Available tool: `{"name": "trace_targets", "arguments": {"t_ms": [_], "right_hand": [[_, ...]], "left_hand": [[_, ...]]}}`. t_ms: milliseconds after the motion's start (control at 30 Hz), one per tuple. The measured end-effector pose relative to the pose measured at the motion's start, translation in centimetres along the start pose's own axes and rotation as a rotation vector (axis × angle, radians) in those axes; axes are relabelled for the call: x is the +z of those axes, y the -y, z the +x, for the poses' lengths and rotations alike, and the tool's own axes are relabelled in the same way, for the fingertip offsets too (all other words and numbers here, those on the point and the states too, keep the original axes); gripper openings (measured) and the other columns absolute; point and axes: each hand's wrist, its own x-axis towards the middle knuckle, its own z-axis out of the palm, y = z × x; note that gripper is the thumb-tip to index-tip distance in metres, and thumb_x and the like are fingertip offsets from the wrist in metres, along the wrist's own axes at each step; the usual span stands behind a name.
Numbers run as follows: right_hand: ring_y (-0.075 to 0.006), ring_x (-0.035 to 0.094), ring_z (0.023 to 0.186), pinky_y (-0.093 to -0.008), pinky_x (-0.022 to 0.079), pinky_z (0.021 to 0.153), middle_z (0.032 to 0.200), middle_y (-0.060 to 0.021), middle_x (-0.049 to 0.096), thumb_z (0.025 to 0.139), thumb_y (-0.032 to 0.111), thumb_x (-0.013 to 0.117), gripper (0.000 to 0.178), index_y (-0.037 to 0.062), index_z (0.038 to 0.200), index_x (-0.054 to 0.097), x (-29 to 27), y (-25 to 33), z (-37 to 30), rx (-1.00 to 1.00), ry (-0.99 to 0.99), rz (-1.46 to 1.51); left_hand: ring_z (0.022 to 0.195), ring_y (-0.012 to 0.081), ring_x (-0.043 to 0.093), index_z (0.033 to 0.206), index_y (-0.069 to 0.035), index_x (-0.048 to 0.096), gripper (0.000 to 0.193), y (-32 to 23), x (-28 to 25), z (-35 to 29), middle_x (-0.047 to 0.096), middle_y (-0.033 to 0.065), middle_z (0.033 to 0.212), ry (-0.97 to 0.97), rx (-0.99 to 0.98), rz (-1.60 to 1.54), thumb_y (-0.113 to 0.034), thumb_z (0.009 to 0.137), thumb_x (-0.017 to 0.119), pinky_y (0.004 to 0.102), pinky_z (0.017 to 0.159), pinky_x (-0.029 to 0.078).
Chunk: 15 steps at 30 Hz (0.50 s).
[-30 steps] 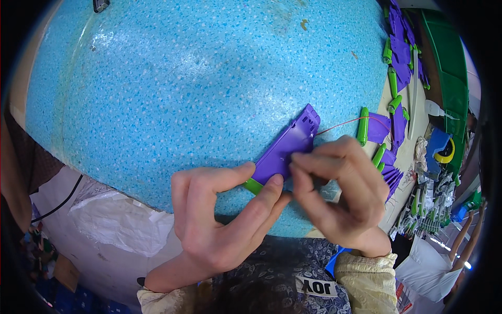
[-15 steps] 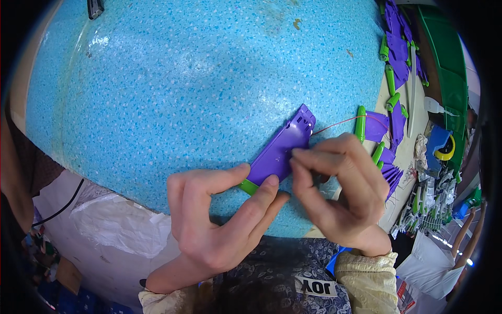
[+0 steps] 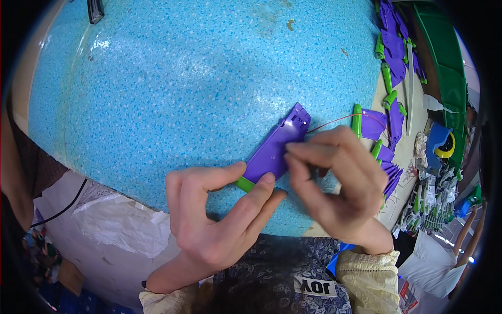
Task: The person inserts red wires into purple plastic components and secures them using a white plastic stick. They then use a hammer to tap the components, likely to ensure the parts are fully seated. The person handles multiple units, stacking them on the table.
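A flat purple plastic part (image 3: 273, 153) with slots at its far end and a green strip (image 3: 244, 184) at its near end lies tilted over the blue speckled table. The thumb and index finger of my left hand (image 3: 214, 220) hold it by the green end. My right hand (image 3: 342, 183) is curled in a pinch at the part's right edge, slightly blurred; anything between its fingertips is too small to make out. A thin red wire (image 3: 334, 122) runs from near the part's slotted end to the right, over a similar purple and green piece (image 3: 372, 124).
More purple and green pieces (image 3: 393, 52) line the table's right side, beside a white nozzle bottle (image 3: 433, 103) and a yellow tape roll (image 3: 446, 146). Bundled metallic and green parts (image 3: 426, 204) lie lower right. A black object (image 3: 95, 11) sits far left. Other people are partly visible at both sides.
The view has shifted slightly, so hands and part appear a little further left. My right fingertips stay beside the part's edge, and my left grip is unchanged.
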Motion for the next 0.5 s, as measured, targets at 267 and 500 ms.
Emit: {"name": "trace_targets", "arguments": {"t_ms": [267,500], "right_hand": [[-0.008,0.057,0.065,-0.0223,0.043,0.058,0.083,-0.0049,0.07,0.083,0.002,0.074,0.013,-0.0033,0.094,0.072,-3.0,-1.4,3.5,0.289,-0.247,0.067],[-0.007,0.063,0.078,-0.0208,0.049,0.068,0.087,-0.0032,0.071,0.086,0.008,0.074,0.025,-0.0009,0.109,0.072,-7.0,-4.8,5.0,0.122,-0.365,-0.226]], "left_hand": [[0.086,0.0245,0.053,0.103,-0.009,0.076,0.045,0.2,-0.1,-0.1,0.056,0.011,0.1,0.02,-0.03,-0.045,-0.006,0.06,0.089,0.0317,0.067,0.045],[0.083,0.0222,0.047,0.118,-0.007,0.071,0.045,-1.9,-0.5,2.0,0.047,0.0085,0.094,0.147,-0.009,0.072,0.002,0.074,0.075,0.0293,0.07,0.041]]}}
